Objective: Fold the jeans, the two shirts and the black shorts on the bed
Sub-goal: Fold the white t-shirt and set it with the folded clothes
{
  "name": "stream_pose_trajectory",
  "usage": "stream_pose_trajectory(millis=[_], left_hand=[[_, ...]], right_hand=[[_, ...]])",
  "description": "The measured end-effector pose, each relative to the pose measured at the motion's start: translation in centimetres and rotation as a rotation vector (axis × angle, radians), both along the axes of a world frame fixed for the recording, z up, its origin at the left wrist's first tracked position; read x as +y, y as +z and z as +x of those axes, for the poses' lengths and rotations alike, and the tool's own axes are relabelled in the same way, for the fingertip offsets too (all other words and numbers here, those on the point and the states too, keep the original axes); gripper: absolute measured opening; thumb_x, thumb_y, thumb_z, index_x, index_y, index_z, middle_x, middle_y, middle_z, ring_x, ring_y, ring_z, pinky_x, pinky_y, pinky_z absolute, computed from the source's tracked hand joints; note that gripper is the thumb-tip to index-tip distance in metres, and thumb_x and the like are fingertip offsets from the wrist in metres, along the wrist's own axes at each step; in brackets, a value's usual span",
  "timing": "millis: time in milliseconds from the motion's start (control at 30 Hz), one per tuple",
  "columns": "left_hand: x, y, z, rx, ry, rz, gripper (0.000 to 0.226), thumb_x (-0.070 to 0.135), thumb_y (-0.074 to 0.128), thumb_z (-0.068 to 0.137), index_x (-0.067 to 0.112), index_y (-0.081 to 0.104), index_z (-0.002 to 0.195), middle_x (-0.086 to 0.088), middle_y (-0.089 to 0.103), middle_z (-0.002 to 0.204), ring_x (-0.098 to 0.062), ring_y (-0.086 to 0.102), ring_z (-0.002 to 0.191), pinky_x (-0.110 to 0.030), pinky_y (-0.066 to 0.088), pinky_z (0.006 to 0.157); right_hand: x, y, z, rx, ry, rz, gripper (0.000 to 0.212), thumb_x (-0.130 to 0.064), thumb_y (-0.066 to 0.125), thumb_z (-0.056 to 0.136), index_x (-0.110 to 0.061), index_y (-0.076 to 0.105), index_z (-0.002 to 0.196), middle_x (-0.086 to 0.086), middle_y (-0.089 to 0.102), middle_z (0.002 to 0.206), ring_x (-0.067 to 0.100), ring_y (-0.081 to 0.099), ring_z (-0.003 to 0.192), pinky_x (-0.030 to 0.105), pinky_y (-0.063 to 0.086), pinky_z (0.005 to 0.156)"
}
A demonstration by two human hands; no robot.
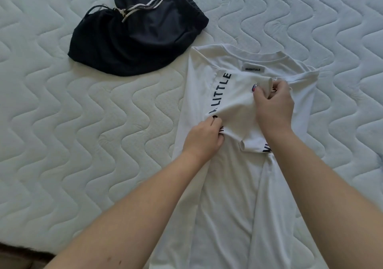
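A white T-shirt (232, 186) with black lettering lies lengthwise on the bed, collar and grey neck label at the far end. Its sides are folded inward. My left hand (204, 137) pinches the edge of a folded-in sleeve flap near the lettering. My right hand (274, 105) pinches the far end of the same flap, close to a small logo. The black shorts (132, 41) lie crumpled at the far left, with a white drawstring on top. No jeans or second shirt are in view.
The bed is a white quilted mattress (83, 134) with a wavy stitch pattern, bare on the left and far right. Its near edge and a dark strip of floor (22, 256) show at the bottom left corner.
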State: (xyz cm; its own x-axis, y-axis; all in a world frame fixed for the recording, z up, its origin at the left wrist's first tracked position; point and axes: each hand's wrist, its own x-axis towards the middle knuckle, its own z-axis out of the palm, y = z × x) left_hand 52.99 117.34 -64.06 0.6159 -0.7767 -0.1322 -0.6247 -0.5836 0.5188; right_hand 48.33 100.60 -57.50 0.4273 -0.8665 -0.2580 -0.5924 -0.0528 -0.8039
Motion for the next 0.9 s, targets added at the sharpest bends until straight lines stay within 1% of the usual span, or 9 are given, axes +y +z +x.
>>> stream_pose_trajectory(millis=[67,167,233,300,367,500,633,833,900], left_hand=[[0.0,-0.2,0.3,0.036,-0.071,0.069,0.036,0.03,0.034,0.08,0.008,0.058,0.093,-0.011,0.059,0.094,-0.036,0.057,0.08,-0.042,0.046,0.065],[0.2,-0.8,1.1,0.086,-0.128,0.153,0.031,0.04,0.051,0.089,0.012,0.061,0.1,-0.007,0.06,0.102,-0.032,0.057,0.094,-0.039,0.045,0.077],[0.2,-0.6,2.2,0.126,-0.055,0.132,0.044,0.054,0.045,0.086,0.016,0.063,0.098,-0.004,0.061,0.1,-0.026,0.056,0.095,-0.038,0.045,0.082],[0.1,-0.5,4.0,0.144,0.083,0.046,0.042,0.05,0.044,0.09,0.015,0.064,0.101,-0.006,0.061,0.102,-0.025,0.055,0.097,-0.037,0.043,0.085],[-0.4,-0.5,6.6,0.124,0.265,-0.028,0.029,0.033,0.049,0.098,0.01,0.061,0.112,-0.009,0.058,0.112,-0.026,0.053,0.105,-0.04,0.042,0.093],[-2.6,-1.0,12.6,0.125,0.456,-0.018,0.037,0.022,0.046,0.1,0.013,0.049,0.136,-0.013,0.046,0.133,-0.029,0.046,0.12,-0.038,0.036,0.103],[-5.7,-1.1,18.8,0.209,0.242,0.117,0.048,0.019,0.045,0.1,0.029,0.037,0.147,-0.012,0.043,0.128,-0.027,0.051,0.11,-0.038,0.042,0.099],[-9.6,1.4,26.0,0.079,-0.166,0.434,0.026,0.025,0.051,0.1,0.024,0.054,0.126,-0.006,0.058,0.119,-0.023,0.054,0.1,-0.031,0.04,0.083],[-10.4,1.9,26.7,0.04,-0.265,0.542,0.028,0.027,0.056,0.098,0.021,0.058,0.125,-0.003,0.059,0.116,-0.023,0.054,0.104,-0.031,0.04,0.085]], right_hand=[[-0.3,-0.6,-0.2,0.031,0.029,0.041,0.018,-0.029,0.061,0.091,-0.018,0.05,0.1,-0.009,0.058,0.079,0.008,0.055,0.073,0.011,0.038,0.056],[-0.8,-2.1,-1.1,0.131,0.098,0.12,0.025,-0.035,0.063,0.09,-0.019,0.057,0.107,-0.005,0.062,0.094,0.016,0.058,0.087,0.027,0.043,0.072],[-0.6,-2.8,-1.6,0.177,0.13,0.217,0.042,-0.044,0.07,0.083,-0.018,0.063,0.115,-0.005,0.067,0.103,0.018,0.063,0.095,0.034,0.05,0.085],[-0.3,-3.3,-2.0,0.183,0.103,0.299,0.05,-0.05,0.071,0.074,-0.021,0.067,0.115,-0.003,0.071,0.101,0.021,0.067,0.095,0.044,0.055,0.088],[-0.1,-3.6,-2.3,0.161,0.054,0.3,0.039,-0.043,0.069,0.077,-0.022,0.068,0.11,-0.003,0.071,0.095,0.022,0.068,0.091,0.045,0.056,0.086],[0.4,-3.9,-2.6,0.108,0.061,0.27,0.008,-0.026,0.065,0.09,-0.025,0.065,0.097,-0.007,0.069,0.09,0.018,0.067,0.088,0.035,0.054,0.079],[0.7,-4.1,-2.7,0.091,0.11,0.325,0.004,-0.021,0.063,0.091,-0.02,0.065,0.095,0.0,0.07,0.09,0.023,0.067,0.087,0.036,0.052,0.077],[0.0,-4.7,-2.8,0.051,0.078,0.371,0.01,-0.029,0.066,0.091,-0.024,0.068,0.1,-0.004,0.074,0.092,0.019,0.071,0.087,0.045,0.057,0.082],[0.1,-4.9,-2.8,0.055,0.051,0.369,0.012,-0.032,0.065,0.091,-0.023,0.069,0.098,-0.002,0.074,0.089,0.02,0.07,0.084,0.044,0.057,0.081]])
